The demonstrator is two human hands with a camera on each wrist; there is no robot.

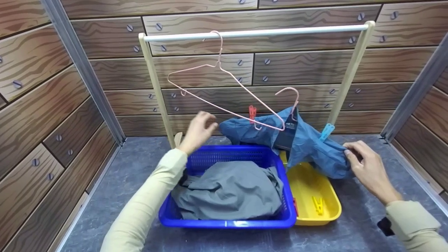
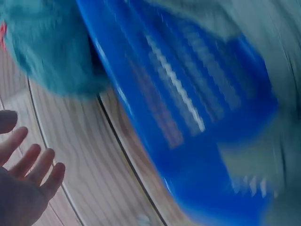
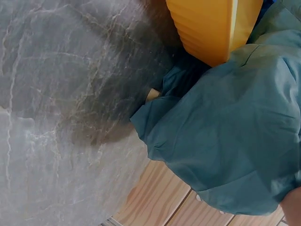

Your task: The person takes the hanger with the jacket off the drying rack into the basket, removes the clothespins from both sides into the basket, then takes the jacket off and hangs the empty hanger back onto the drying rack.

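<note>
A blue garment (image 1: pixel 308 145) with a dark neck lining lies spread behind the baskets, a pink hanger (image 1: pixel 296 98) poking up through its neck. A red clothespin (image 1: pixel 252 113) and a light blue clothespin (image 1: pixel 327 132) are clipped on it. My right hand (image 1: pixel 369 168) pinches the garment's right end between thumb and fingers; in the right wrist view the fabric (image 3: pixel 225 127) drapes beside the basin. My left hand (image 1: pixel 200 131) is in the air left of the garment, holding nothing, its fingers (image 2: pixel 40 172) loosely spread in the left wrist view.
A second pink hanger (image 1: pixel 245 87) hangs bare from the rack's white rod (image 1: pixel 262 33), in front of the garment. A blue basket (image 1: pixel 227 224) holds crumpled grey cloth (image 1: pixel 231 189). Beside it stands a yellow basin (image 1: pixel 302 182) with a yellow clothespin (image 1: pixel 318 205) inside.
</note>
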